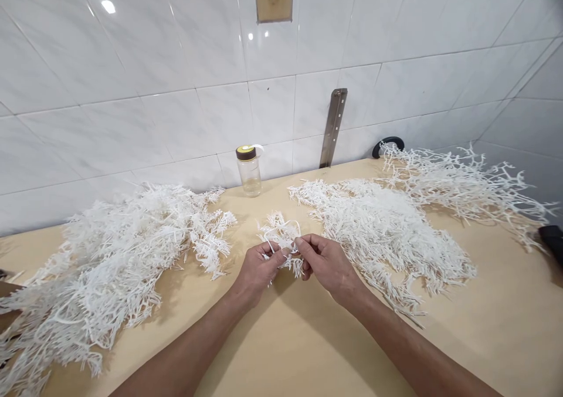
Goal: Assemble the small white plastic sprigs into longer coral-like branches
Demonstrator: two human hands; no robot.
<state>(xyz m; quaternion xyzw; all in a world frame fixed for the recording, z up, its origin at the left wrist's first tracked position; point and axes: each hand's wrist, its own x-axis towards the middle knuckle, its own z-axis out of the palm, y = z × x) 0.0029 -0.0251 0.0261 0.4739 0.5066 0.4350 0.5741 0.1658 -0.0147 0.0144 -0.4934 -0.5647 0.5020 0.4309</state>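
Both hands meet over the middle of the table, fingers pinched close together. My left hand (260,268) is closed on a white plastic branch piece (281,231), whose thin stem loops up between the hands. From the other side, my right hand (323,262) pinches the same piece with thumb and forefinger. Small forked twigs show behind and below the fingertips. To the left spreads a large heap of white branch pieces (118,256). Another heap of fine white branch pieces (378,227) lies close to the right of my right hand.
A clear bottle (250,174) with a dark lid stands near the wall. Longer white branches (457,180) spread at the back right, beside a black curved handle (389,145). A metal strip (333,127) leans on the tiled wall. A dark object (552,241) sits at the right edge.
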